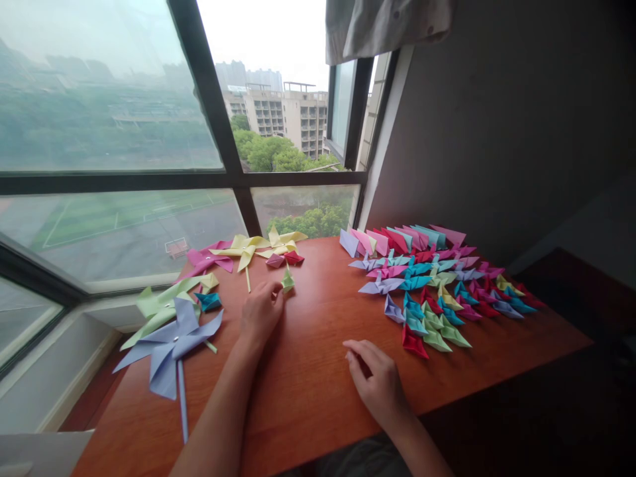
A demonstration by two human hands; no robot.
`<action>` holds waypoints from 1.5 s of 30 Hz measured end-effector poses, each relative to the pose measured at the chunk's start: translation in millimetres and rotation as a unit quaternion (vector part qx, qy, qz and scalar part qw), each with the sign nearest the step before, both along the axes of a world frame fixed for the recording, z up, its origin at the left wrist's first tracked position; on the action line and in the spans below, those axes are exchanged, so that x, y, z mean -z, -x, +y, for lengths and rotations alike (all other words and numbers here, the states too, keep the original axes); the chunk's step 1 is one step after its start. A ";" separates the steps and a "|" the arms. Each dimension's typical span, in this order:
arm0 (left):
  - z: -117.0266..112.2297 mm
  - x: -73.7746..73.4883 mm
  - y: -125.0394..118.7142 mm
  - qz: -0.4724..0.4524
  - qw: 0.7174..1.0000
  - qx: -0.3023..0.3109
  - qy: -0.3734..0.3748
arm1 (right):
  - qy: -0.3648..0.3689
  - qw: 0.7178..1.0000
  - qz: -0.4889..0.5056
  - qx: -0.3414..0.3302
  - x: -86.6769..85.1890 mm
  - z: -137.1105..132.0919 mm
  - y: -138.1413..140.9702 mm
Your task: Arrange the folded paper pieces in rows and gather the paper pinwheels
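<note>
My left hand (pixel 262 310) reaches over the middle of the wooden table, its fingers curled and closed at the edge of a small light-green origami piece (pixel 287 281). Just beyond it lie a pink origami piece (pixel 275 261) and a red one (pixel 293 258). My right hand (pixel 376 377) hovers low near the table's front, loosely bent, with thumb and fingers slightly apart and nothing visible in it. To the left of my left hand lie a lavender paper pinwheel (pixel 175 339) on a stick and a teal origami piece (pixel 208 301).
Rows of coloured origami boats and cranes (pixel 432 291) cover the right side of the table (pixel 308 384). More pinwheels, green (pixel 161 303), magenta (pixel 211 257) and yellow (pixel 245 248), lie at the left and back. A window (pixel 293 179) borders the far edge; a dark wall (pixel 462 132) stands right.
</note>
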State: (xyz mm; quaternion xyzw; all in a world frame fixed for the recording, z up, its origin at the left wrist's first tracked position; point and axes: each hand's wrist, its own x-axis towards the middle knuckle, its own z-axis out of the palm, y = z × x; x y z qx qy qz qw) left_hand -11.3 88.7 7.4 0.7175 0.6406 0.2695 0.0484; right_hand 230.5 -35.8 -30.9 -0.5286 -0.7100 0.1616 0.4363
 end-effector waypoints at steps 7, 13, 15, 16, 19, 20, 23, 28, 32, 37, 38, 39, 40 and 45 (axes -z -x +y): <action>-26.1 -9.4 -29.1 0.002 0.968 0.247 0.040 | 0.036 0.996 0.062 0.055 -3.5 2.9 -1.6; -39.7 -17.9 -47.5 0.047 0.935 0.345 0.071 | 0.031 0.989 0.081 0.116 0.8 2.0 -2.5; -42.3 -19.6 -49.3 0.058 0.929 0.356 0.082 | 0.028 0.990 0.081 0.115 0.8 1.9 -2.6; -43.5 -20.0 -50.1 0.062 0.927 0.359 0.085 | 0.029 0.990 0.083 0.114 0.4 2.1 -2.8; -46.2 -19.8 -52.7 0.065 0.925 0.365 0.089 | 0.036 0.989 0.091 0.114 -1.5 2.9 -3.1; -46.9 -19.4 -53.6 0.062 0.924 0.366 0.088 | 0.038 0.989 0.092 0.113 -2.1 3.2 -3.1; -48.3 -18.6 -55.6 0.052 0.923 0.372 0.083 | 0.038 0.990 0.087 0.106 -3.4 3.7 -2.4; -49.4 -20.2 -56.8 0.054 0.919 0.381 0.085 | 0.036 0.990 0.084 0.108 -4.2 4.0 -2.0; -50.2 -21.4 -57.6 0.054 0.916 0.387 0.097 | 0.039 0.989 0.085 0.111 -4.0 4.2 -3.3; -50.7 -20.3 -58.8 0.043 0.913 0.395 0.094 | 0.016 0.990 0.086 0.111 -4.2 5.2 -4.6; -50.6 -20.1 -58.8 0.043 0.912 0.398 0.093 | 0.011 0.990 0.087 0.111 -4.3 5.5 -4.8; -50.4 -20.0 -58.9 0.044 0.910 0.401 0.092 | 0.008 0.990 0.089 0.110 -4.4 5.7 -5.0; -50.1 -19.9 -58.8 0.045 0.909 0.403 0.092 | 0.006 0.990 0.090 0.110 -4.5 5.9 -5.1; -48.8 -20.1 -57.5 0.050 0.912 0.397 0.089 | 0.013 0.990 0.092 0.104 -4.9 5.4 -4.8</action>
